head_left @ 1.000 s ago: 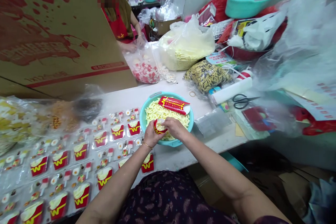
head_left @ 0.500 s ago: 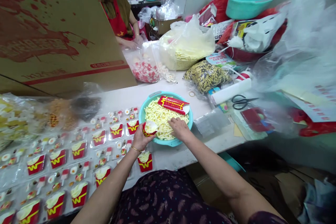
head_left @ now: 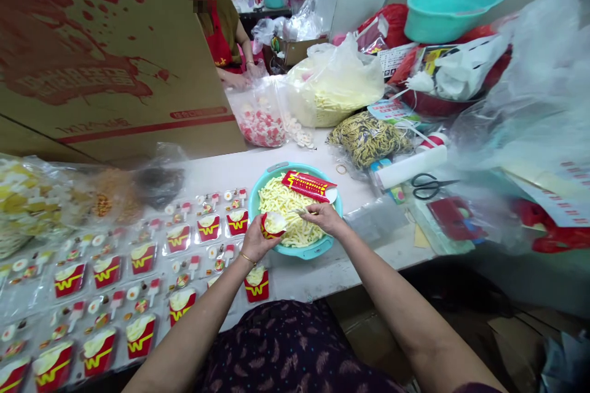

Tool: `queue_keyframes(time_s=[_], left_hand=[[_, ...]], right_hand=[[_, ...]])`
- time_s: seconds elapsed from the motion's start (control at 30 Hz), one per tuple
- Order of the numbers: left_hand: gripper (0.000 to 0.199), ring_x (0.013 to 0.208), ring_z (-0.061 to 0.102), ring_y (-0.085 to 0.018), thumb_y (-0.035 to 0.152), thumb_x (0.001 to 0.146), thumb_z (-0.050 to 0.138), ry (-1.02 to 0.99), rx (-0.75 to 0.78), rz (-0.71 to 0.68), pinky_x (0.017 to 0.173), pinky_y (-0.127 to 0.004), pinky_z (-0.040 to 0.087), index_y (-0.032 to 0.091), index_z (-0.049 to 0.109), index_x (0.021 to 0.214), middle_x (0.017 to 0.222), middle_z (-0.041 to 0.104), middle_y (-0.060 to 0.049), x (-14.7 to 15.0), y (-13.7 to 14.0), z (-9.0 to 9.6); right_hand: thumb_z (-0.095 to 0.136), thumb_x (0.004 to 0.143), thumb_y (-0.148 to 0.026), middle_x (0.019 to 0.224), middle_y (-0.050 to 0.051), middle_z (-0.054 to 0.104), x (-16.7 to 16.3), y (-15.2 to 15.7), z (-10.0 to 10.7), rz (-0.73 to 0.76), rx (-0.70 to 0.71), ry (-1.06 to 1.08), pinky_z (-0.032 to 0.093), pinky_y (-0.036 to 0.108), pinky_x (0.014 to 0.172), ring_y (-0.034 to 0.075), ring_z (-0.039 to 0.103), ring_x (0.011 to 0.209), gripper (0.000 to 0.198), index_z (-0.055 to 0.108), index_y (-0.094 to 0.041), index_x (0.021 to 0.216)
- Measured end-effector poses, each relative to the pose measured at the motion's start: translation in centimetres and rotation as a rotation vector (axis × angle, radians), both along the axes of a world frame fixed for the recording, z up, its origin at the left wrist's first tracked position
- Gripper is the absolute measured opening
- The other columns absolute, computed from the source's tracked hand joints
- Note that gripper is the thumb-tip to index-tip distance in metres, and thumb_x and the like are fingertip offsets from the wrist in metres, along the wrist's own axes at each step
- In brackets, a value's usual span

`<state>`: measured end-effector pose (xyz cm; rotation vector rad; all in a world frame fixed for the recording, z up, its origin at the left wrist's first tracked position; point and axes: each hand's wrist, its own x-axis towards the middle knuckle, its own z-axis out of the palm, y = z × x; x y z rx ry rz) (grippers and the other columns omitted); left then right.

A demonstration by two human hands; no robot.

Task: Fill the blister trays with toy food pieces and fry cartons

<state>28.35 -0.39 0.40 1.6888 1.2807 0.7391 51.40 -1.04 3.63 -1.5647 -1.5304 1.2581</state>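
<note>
My left hand (head_left: 258, 239) is wrapped round a small red fries box (head_left: 273, 225) with a yellow W, tilted over the near left rim of a turquoise basin (head_left: 308, 252). Pale pieces show in the box's mouth. Loose pale-yellow toy french fries (head_left: 282, 199) fill the basin. Over its right side, my right hand (head_left: 326, 218) has thumb and fingers pinched together, apparently on a few fries; the fingertips partly hide them. A stack of flat red fries boxes (head_left: 308, 185) lies on top of the fries at the back.
Clear packs with filled red fries boxes (head_left: 142, 258) and small toy foods cover the table's left. Behind stand a large carton (head_left: 115, 61) and a bag of pale fries (head_left: 338, 89). Black scissors (head_left: 426, 185) lie right. A co-worker (head_left: 224, 37) is across the table.
My right hand has risen from the fries, and its fingers have drawn into a pinch near the box. The left hand still holds the box. The whole view has shifted slightly.
</note>
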Motion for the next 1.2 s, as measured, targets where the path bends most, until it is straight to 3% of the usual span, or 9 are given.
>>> queue_keyframes(time_s=[0.13,0.2,0.33,0.47,0.6,0.73,0.83,1.03,1.2], left_hand=[[0.071,0.094,0.054,-0.022,0.029,0.048,0.075,0.029,0.027,-0.018,0.084,-0.042,0.044,0.017,0.039,0.108,0.101,0.054,-0.006,0.9,0.1,0.1],[0.069,0.092,0.055,-0.022,0.029,0.047,0.075,0.042,0.05,-0.015,0.083,-0.042,0.045,0.017,0.041,0.107,0.099,0.055,-0.005,1.3,0.1,0.4],[0.065,0.09,0.056,-0.021,0.029,0.048,0.074,0.063,0.082,0.01,0.079,-0.041,0.046,0.019,0.042,0.104,0.096,0.055,-0.004,2.0,0.2,1.0],[0.065,0.09,0.055,-0.022,0.031,0.049,0.073,0.1,0.07,0.011,0.079,-0.041,0.045,0.017,0.041,0.104,0.097,0.055,-0.006,2.2,0.4,1.3],[0.061,0.088,0.055,-0.022,0.03,0.05,0.072,0.13,0.053,0.003,0.078,-0.038,0.045,0.016,0.042,0.101,0.094,0.055,-0.005,2.6,0.2,1.8],[0.053,0.087,0.056,-0.02,0.026,0.053,0.069,0.109,0.035,0.034,0.077,-0.037,0.045,0.017,0.043,0.098,0.091,0.056,-0.003,3.4,-0.1,2.4],[0.056,0.088,0.056,-0.019,0.025,0.052,0.07,0.008,-0.046,0.022,0.08,-0.036,0.044,0.016,0.043,0.1,0.095,0.056,-0.004,3.4,0.0,2.6],[0.04,0.093,0.056,-0.017,0.037,0.066,0.059,-0.396,-0.44,-0.088,0.084,-0.035,0.044,0.017,0.047,0.099,0.099,0.059,-0.004,2.3,0.4,2.3],[0.045,0.087,0.059,-0.017,0.038,0.063,0.063,-0.55,-0.529,0.101,0.08,-0.036,0.047,0.017,0.046,0.098,0.098,0.061,-0.004,2.3,0.3,2.0]], right_hand=[[0.053,0.073,-0.032,0.048,-0.006,0.037,-1.1,0.2,1.1,0.008,0.026,-0.059,0.025,0.019,0.046,0.006,0.035,0.047,0.025,0.055,-0.013,0.055],[0.051,0.075,-0.03,0.049,-0.005,0.038,-2.0,0.3,1.5,0.011,0.085,-0.143,0.027,0.019,0.048,0.007,0.037,0.049,0.027,0.054,-0.013,0.054],[0.056,0.075,-0.028,0.069,0.0,0.052,-3.7,0.2,2.4,0.096,0.214,-0.355,0.036,0.021,0.06,0.01,0.048,0.064,0.015,0.063,-0.015,0.076],[0.056,0.076,-0.027,0.088,0.004,0.056,-4.5,-0.3,2.9,0.132,0.289,-0.492,0.038,0.023,0.069,0.013,0.052,0.077,0.028,0.058,-0.018,0.103],[0.046,0.081,-0.021,0.081,0.004,0.058,-5.3,-0.1,2.9,0.246,0.302,-0.639,0.038,0.023,0.069,0.015,0.052,0.081,0.019,0.064,-0.019,0.082],[0.044,0.078,-0.012,0.076,0.004,0.059,-6.3,0.6,2.7,0.425,0.328,-0.571,0.037,0.023,0.068,0.014,0.051,0.077,0.023,0.062,-0.016,0.065],[0.042,0.073,-0.003,0.078,0.003,0.06,-6.1,1.3,2.9,0.504,0.319,-0.444,0.038,0.022,0.07,0.013,0.052,0.076,0.024,0.061,-0.015,0.066],[0.04,0.069,0.0,0.078,0.002,0.062,-4.5,1.5,4.1,0.582,0.21,-0.328,0.041,0.022,0.073,0.012,0.054,0.075,0.029,0.064,-0.015,0.076],[0.053,0.071,-0.01,0.097,0.005,0.062,-2.8,0.9,4.2,0.348,0.293,-0.317,0.04,0.028,0.082,0.016,0.055,0.092,0.027,0.063,-0.016,0.094]])
